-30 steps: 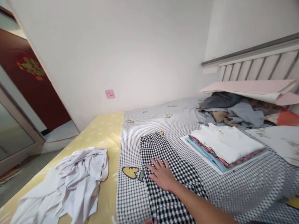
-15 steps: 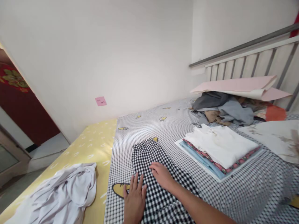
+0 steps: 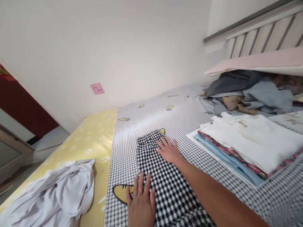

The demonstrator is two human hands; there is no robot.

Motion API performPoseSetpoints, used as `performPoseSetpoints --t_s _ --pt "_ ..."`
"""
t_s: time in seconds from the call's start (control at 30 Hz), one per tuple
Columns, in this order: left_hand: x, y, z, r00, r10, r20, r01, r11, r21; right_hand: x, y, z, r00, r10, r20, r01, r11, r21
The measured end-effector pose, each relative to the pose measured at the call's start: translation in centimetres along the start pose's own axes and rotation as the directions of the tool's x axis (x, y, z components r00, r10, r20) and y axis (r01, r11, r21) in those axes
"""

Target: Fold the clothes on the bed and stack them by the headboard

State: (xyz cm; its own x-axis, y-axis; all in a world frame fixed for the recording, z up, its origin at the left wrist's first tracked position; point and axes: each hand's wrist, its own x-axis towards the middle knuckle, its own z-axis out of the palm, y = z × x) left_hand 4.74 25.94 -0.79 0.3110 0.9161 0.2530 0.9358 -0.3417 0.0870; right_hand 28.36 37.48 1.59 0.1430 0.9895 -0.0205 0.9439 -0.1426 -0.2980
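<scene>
Black-and-white gingham pants, seemingly folded lengthwise, lie on the checked bedsheet with the elastic waistband towards the wall. My right hand rests on their upper part just below the waistband, palm down with the fingers spread. At the near left edge of the garment my left hand lies flat, fingers apart, partly over a yellow carrot print on the sheet. Neither hand grips anything. The lower end of the pants runs out of view beneath my right forearm.
On the right sits a stack of folded clothes, white on top. Behind it, a heap of grey and brown clothes lies under a pink board by the slatted headboard. A crumpled pale garment lies on the yellow sheet at left.
My right hand has slid up the pants towards the waistband and its fingers have spread. My left hand stays flat at the left edge. The view has shifted slightly.
</scene>
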Motion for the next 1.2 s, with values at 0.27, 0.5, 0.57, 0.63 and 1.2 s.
performPoseSetpoints --t_s 0.27,0.5,0.57,0.63,1.2 --pt "-0.2 -0.3 0.5 0.998 -0.006 0.057 0.010 0.998 -0.068 3.8 1.2 1.0 0.999 0.006 -0.054 -0.005 1.000 0.012" --pt "-0.4 1.0 -1.1 0.999 -0.043 -0.007 0.042 0.992 -0.120 2.7 0.4 1.5 0.993 0.021 -0.117 -0.025 0.999 -0.037" --pt "-0.4 1.1 -1.4 0.999 -0.038 0.004 0.038 0.990 -0.134 1.6 0.1 1.4 0.993 0.044 -0.110 -0.052 0.996 -0.073" --pt "-0.5 1.2 -1.7 0.999 -0.035 0.006 0.035 0.989 -0.142 0.2 -0.1 1.3 0.994 0.051 -0.098 -0.060 0.994 -0.095" --pt "-0.6 1.0 -0.3 0.991 -0.050 -0.125 0.035 0.992 -0.119 -7.6 -8.4 -0.8 0.966 -0.258 0.014 0.258 0.966 0.031"
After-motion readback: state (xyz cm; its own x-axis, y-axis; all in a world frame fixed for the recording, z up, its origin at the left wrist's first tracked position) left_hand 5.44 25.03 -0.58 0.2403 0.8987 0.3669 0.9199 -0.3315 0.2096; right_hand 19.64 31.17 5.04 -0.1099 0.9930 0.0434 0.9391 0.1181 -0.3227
